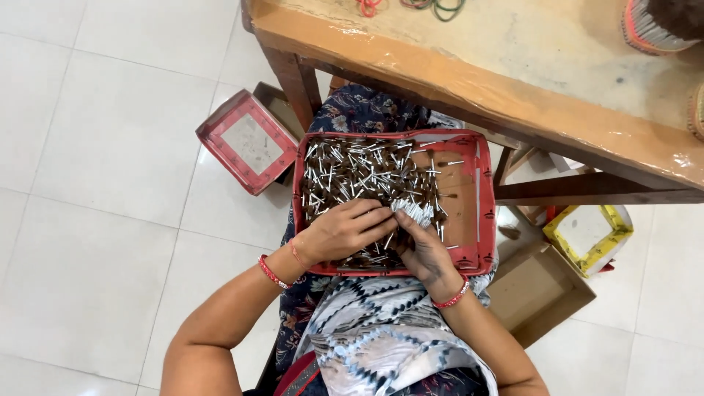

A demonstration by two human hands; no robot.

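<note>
Against the red tray's near rim, left hand lies spread while right hand pinches sticks.

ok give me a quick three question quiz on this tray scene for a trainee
1. True or false: the red tray of short white-tipped sticks rests on the person's lap, not on the wooden table.
2. Which hand holds a gathered bundle of sticks? A) left hand B) right hand C) neither
3. Fill in: on the floor, beside the lap tray at the picture's left, lies a red ____.

Key
1. True.
2. B: the right hand has its grip around the bundle, while the left hand lies on the pile with its fingertips touching it.
3. Box lid, empty side up; a yellow box sits on the other side.
</note>
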